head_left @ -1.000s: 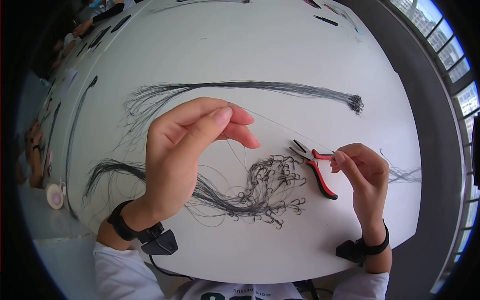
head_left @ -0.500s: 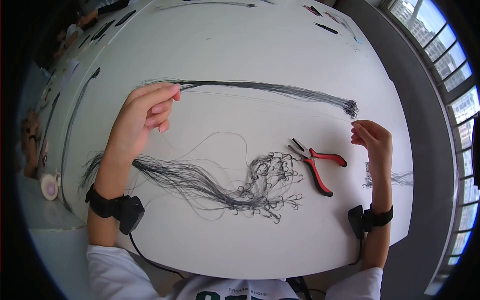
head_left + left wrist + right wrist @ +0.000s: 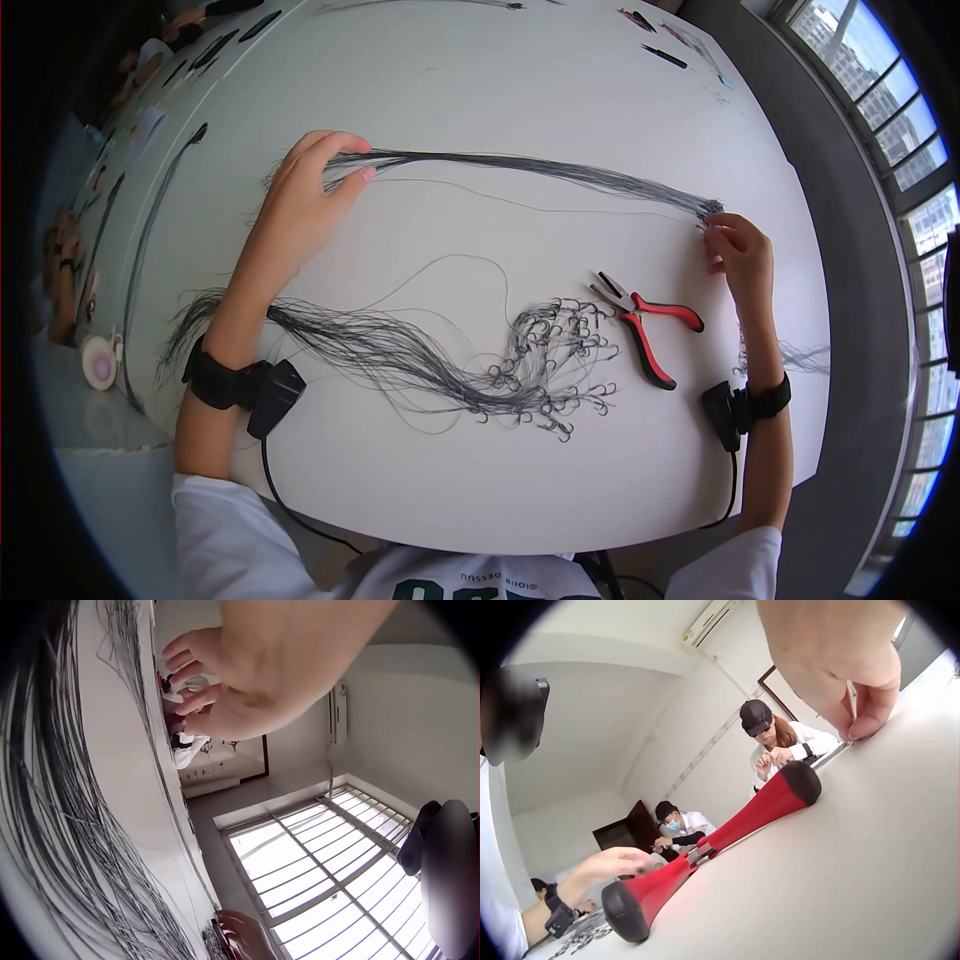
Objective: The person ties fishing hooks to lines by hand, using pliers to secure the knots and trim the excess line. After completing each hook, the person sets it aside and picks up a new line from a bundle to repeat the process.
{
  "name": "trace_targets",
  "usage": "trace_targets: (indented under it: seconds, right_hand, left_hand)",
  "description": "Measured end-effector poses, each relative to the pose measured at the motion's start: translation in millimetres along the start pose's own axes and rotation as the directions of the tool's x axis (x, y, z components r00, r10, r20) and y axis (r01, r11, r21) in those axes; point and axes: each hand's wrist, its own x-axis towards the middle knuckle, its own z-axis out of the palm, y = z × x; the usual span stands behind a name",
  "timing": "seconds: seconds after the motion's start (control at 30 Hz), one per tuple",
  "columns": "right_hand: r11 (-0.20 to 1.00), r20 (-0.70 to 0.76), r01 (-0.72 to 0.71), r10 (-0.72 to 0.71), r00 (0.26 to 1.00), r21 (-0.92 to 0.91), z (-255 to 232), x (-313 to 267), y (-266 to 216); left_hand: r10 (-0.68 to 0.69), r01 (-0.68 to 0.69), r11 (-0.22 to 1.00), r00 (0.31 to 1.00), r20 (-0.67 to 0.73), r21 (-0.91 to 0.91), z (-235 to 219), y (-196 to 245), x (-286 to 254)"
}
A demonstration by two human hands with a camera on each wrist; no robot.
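A long bundle of dark fishing lines (image 3: 510,165) lies across the table, with fish hooks massed at its right end. My left hand (image 3: 315,180) is at its left end, thumb and fingers spread apart beside the strands. One thin loose fishing line (image 3: 540,211) runs below the bundle to my right hand (image 3: 740,250). Right thumb and fingertips pinch its end close to the hook cluster, low over the table in the right wrist view; the pinched tip is hidden. Nearer my body lies a second bundle of hooked lines (image 3: 400,360), its fish hooks (image 3: 560,340) spread at the right.
Red-handled pliers (image 3: 645,325) lie spread between the near hooks and my right arm. More lines (image 3: 800,357) lie at the right edge, another bundle (image 3: 160,230) at the left. A black tool (image 3: 664,56) lies far back. People sit across the table.
Both hands moved apart and forward, stretching a single line, then came down by the far bundle. The left thumb and fingers have parted; the right hand still pinches the line's end.
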Motion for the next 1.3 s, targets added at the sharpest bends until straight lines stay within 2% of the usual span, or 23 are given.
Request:
trace_targets:
  seconds: [0.13,0.2,0.23,0.3,0.33,0.4,0.43,0.47,0.5,0.53,0.57,0.6,0.77,0.9,0.97,1.03,1.1,1.13,1.17,1.2,1.23,1.27,1.3]
  right_hand:
    - [0.999,-0.042,-0.001,0.003,0.999,0.041,1.5,-8.9,-9.5]
    - [0.991,-0.086,0.131,-0.133,0.987,-0.037,1.9,-13.7,-10.7]
    - [0.972,-0.039,0.218,-0.222,0.974,-0.088,3.9,-21.3,-19.9]
    - [0.903,0.134,0.408,-0.391,0.91,-0.133,8.0,-42.5,-46.9]
    - [0.885,0.265,0.458,-0.424,0.866,-0.08,10.3,-52.1,-55.9]
    - [0.815,0.442,0.58,-0.515,0.734,-0.014,16.4,-67.3,-68.7]
    - [0.79,0.468,0.613,-0.547,0.694,0.013,19.8,-71.5,-68.2]
    - [0.763,0.492,0.645,-0.577,0.652,0.041,22.6,-73.8,-67.7]
    - [0.766,0.489,0.641,-0.576,0.655,0.044,24.2,-74.1,-67.2]
    - [0.73,0.506,0.684,-0.595,0.625,0.014,25.3,-74.4,-66.6]
    - [0.689,0.523,0.724,-0.611,0.594,-0.017,25.9,-74.7,-65.5]
    - [0.693,0.523,0.721,-0.609,0.597,-0.016,26.6,-74.8,-64.5]
    - [0.639,0.512,0.769,-0.654,0.558,-0.021,26.4,-74.6,-61.0]
    - [0.669,0.517,0.743,-0.63,0.58,-0.018,23.1,-74.4,-62.2]
    - [0.631,0.568,0.776,-0.632,0.527,-0.018,21.8,-73.7,-61.6]
    - [0.628,0.542,0.778,-0.653,0.53,-0.003,22.8,-74.9,-62.2]
    - [0.625,0.515,0.781,-0.673,0.53,0.012,22.9,-77.9,-64.9]
    - [0.752,0.541,0.651,-0.594,0.596,0.108,20.5,-81.6,-69.2]
    - [0.848,0.575,0.491,-0.506,0.643,0.196,18.7,-84.4,-73.3]
    - [0.848,0.576,0.491,-0.506,0.642,0.198,17.0,-86.0,-77.2]
    - [0.905,0.637,0.33,-0.423,0.644,0.266,15.0,-87.6,-80.8]
    - [0.936,0.699,0.156,-0.341,0.628,0.316,14.1,-89.3,-82.2]
    - [0.937,0.699,0.152,-0.338,0.63,0.316,14.5,-91.6,-81.8]
  left_hand:
    - [0.148,-0.021,0.949,0.911,0.386,-0.315,3.5,59.2,-10.3]
    - [0.221,0.025,0.891,0.848,0.482,-0.453,12.3,82.7,-21.5]
    - [0.22,0.025,0.892,0.849,0.481,-0.452,15.1,92.1,-26.1]
    - [0.314,0.052,0.863,0.723,0.615,-0.503,19.2,107.3,-34.0]
    - [0.359,0.012,0.858,0.701,0.616,-0.513,23.1,112.0,-37.3]
    - [0.424,0.004,0.784,0.728,0.539,-0.621,31.7,121.5,-47.6]
    - [0.424,0.003,0.786,0.724,0.543,-0.618,35.1,122.6,-50.5]
    - [0.533,-0.102,0.729,0.706,0.467,-0.677,38.2,122.8,-52.9]
    - [0.632,-0.203,0.658,0.673,0.384,-0.726,40.7,122.7,-54.8]
    - [0.633,-0.201,0.66,0.669,0.391,-0.724,42.3,121.4,-56.0]
    - [0.663,-0.227,0.664,0.619,0.42,-0.713,43.2,119.3,-57.2]
    - [0.69,-0.254,0.665,0.569,0.447,-0.703,43.3,117.4,-58.5]
    - [0.664,-0.221,0.695,0.564,0.491,-0.685,39.4,113.5,-62.1]
    - [0.645,-0.199,0.719,0.548,0.532,-0.666,34.2,112.2,-62.4]
    - [0.637,-0.192,0.721,0.561,0.529,-0.665,33.1,113.0,-61.9]
    - [0.63,-0.187,0.723,0.574,0.523,-0.665,33.4,115.5,-62.3]
    - [0.481,-0.131,0.749,0.782,0.396,-0.65,35.5,121.9,-64.1]
    - [0.48,-0.13,0.749,0.783,0.397,-0.65,31.7,125.9,-61.0]
    - [0.398,0.037,0.765,0.757,0.517,-0.643,24.6,130.8,-55.9]
    - [0.318,0.202,0.765,0.707,0.631,-0.612,20.9,132.8,-53.3]
    - [0.317,0.204,0.766,0.706,0.633,-0.61,21.3,132.0,-54.3]
    - [0.274,0.43,0.661,0.624,0.732,-0.614,22.2,131.4,-55.8]
    - [0.254,0.635,0.525,0.518,0.816,-0.567,23.2,131.2,-56.9]
